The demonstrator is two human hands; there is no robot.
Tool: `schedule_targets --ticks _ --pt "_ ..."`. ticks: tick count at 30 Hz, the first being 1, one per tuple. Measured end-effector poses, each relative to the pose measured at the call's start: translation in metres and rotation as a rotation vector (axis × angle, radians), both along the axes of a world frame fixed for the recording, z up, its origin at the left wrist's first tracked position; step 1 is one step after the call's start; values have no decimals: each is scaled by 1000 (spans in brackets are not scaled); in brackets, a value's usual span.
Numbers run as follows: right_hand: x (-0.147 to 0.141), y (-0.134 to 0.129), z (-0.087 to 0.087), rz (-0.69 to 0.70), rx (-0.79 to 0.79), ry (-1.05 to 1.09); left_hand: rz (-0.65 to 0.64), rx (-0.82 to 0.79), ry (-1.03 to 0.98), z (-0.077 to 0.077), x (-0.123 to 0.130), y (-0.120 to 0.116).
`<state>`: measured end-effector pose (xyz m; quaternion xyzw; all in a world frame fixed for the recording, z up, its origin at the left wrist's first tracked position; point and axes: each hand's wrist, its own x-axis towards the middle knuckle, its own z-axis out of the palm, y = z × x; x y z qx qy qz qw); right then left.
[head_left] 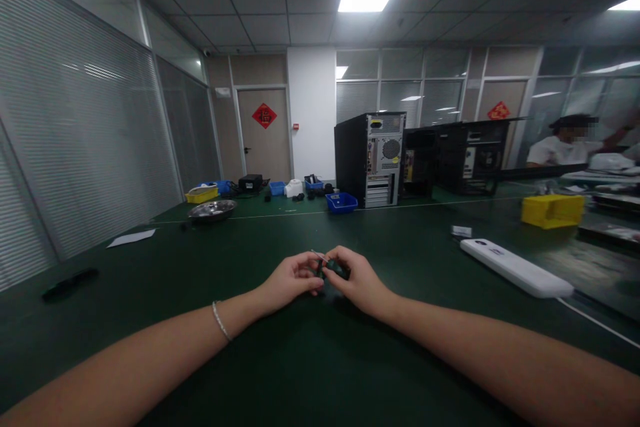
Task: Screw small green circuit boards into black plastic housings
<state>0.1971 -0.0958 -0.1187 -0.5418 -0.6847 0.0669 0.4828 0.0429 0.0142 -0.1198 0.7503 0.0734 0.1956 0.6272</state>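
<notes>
My hands meet over the middle of the green table [280, 373]. In my right hand [363, 282] the fingers wrap round a dark-handled tool [338, 269], which looks like a small screwdriver. A thin metal shaft [318, 254] points from it toward my left hand [290, 282]. My left thumb and fingers close on a small dark piece [320, 269] right by the shaft. What that piece is, I cannot make out, since the fingers cover much of it.
At right lies a white power strip [515, 267] with its cable, a yellow bin [553, 211] behind it. Computer towers [370, 160] and a blue bin [341, 203] stand ahead. Left are a metal bowl [213, 210] and a dark object [70, 285]. Another person [565, 143] sits far right.
</notes>
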Motion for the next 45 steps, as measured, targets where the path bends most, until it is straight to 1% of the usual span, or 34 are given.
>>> schedule_targets --ticks 7,11,14,18,21,24,25,26,27,29,31,33,36,39,41,42,43,45 --pt "1 0 -2 -39 -8 -26 22 82 7 2 0 -5" --pt "2 1 -2 -29 -11 -22 40 122 11 3 -1 -7" --pt "1 1 -1 -8 13 -2 67 100 -4 4 -1 -6" --pt "1 1 1 6 22 36 131 -1 -34 1 1 -2" --pt "1 -1 3 -4 -1 51 243 -134 -84 -2 3 9" --pt "2 -4 5 -2 -48 52 420 -243 -173 -3 4 32" --pt "2 -6 7 9 -72 54 505 -270 -203 -3 3 42" --pt "2 -7 8 23 -93 58 590 -289 -233 -2 1 52" --pt "1 -8 9 39 -111 64 643 -287 -257 -1 -2 63" --pt "1 -10 11 62 -130 72 712 -278 -282 2 -9 81" --pt "1 -11 11 74 -131 73 749 -268 -282 3 -13 91" --pt "1 -10 10 82 -130 73 736 -253 -265 2 -15 91" --pt "2 -9 9 84 -113 67 636 -218 -226 0 -10 74" --pt "2 -7 7 75 -90 56 483 -187 -175 -3 -3 49" --pt "2 -5 7 85 -106 55 307 -177 -116 -4 -1 35" --pt "3 -5 6 93 -120 55 246 -191 -97 -5 -1 30" --pt "3 -4 6 98 -132 56 195 -212 -85 -5 -1 26" --pt "3 -2 4 97 -148 61 144 -262 -88 -5 -2 22"
